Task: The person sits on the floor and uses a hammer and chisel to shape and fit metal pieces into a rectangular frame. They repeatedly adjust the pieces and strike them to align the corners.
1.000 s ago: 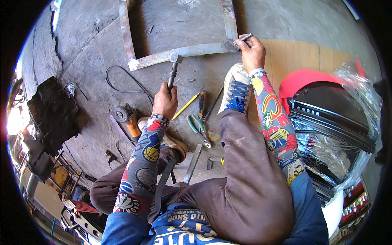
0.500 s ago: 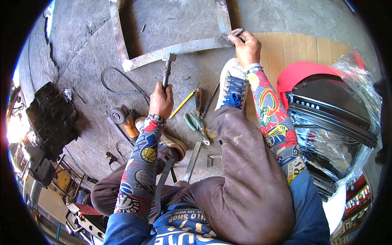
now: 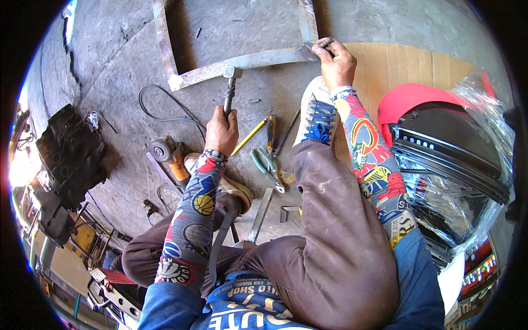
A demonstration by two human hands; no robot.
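Observation:
My left hand [image 3: 222, 132] is closed round the handle of a hammer [image 3: 232, 72], its metal head raised in front of the near bar of a flat metal frame [image 3: 247, 59]. At that frame's right corner, my right hand [image 3: 336, 63] pinches a short dark metal rod [image 3: 325, 42]. The rod's far end is partly hidden by the fingers. A darker metal piece [image 3: 307, 53] lies at the corner beside my right fingertips; whether the rod touches it, I cannot tell. Printed sleeves cover both my forearms.
Green-handled pliers [image 3: 267, 170], a screwdriver [image 3: 271, 135] and a yellow stick [image 3: 248, 137] lie on the concrete floor. An angle grinder [image 3: 169, 157] sits by my left shoe. Cardboard [image 3: 396, 69] and plastic-wrapped black parts with a red panel [image 3: 410, 98] are at right.
The whole view has shifted slightly. Relative to the metal frame, my hands, the hammer and the rod keep nearly the same places.

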